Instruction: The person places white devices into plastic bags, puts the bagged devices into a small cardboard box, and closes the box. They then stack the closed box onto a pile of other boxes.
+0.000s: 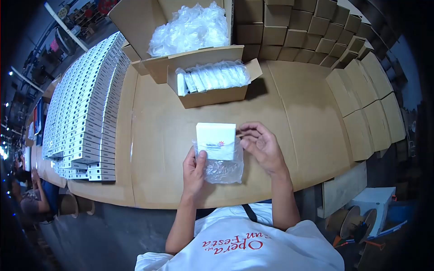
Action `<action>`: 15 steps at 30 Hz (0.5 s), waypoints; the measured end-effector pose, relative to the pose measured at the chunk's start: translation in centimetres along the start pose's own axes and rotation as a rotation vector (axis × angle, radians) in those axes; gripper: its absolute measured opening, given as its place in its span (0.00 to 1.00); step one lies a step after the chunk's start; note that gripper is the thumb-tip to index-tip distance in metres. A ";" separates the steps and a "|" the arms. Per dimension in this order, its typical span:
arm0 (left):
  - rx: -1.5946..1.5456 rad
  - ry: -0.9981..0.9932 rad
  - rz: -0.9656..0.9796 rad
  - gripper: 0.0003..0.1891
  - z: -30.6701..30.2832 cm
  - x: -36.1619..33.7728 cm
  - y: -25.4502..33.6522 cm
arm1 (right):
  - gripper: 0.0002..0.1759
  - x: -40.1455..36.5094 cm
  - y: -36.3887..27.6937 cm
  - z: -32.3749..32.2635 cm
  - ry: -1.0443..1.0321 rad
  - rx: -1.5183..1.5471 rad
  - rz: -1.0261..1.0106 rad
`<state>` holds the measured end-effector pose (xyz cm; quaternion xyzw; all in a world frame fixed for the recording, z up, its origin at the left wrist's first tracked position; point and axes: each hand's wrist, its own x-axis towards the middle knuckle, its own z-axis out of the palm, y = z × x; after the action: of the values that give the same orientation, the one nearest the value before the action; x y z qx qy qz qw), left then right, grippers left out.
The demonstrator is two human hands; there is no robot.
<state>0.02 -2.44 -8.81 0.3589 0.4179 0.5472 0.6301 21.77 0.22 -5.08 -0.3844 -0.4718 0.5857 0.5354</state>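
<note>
1. White box [216, 140] with a small printed logo, its lower half inside a clear plastic bag [224, 170]; both are held over the table [298, 117], just in front of the open carton [212, 92], on the person's side
2. Left hand [194, 168]: clenched on the bag and the box's lower left corner, thumb on top
3. Right hand [263, 147]: fingers curled against the box's right edge, touching it; cannot tell whether they pinch the film or only rest there
4. Open carton holds a row of plastic-wrapped white items
5. Behind the open carton: larger carton [135, 22] heaped with loose clear bags
6. Left of the open carton: rows of white boxes [86, 113], packed tight
7. Right of and behind the open carton: stacked brown cartons [298, 31]
</note>
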 end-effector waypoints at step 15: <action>0.282 -0.020 0.191 0.26 -1.4 0.2 0.1 | 0.07 -0.9 2.0 1.3 0.046 -0.028 -0.092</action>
<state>-1.27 -2.20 -9.30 0.4873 0.4484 0.5370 0.5226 20.08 -0.82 -6.71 -0.3830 -0.4848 0.5448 0.5670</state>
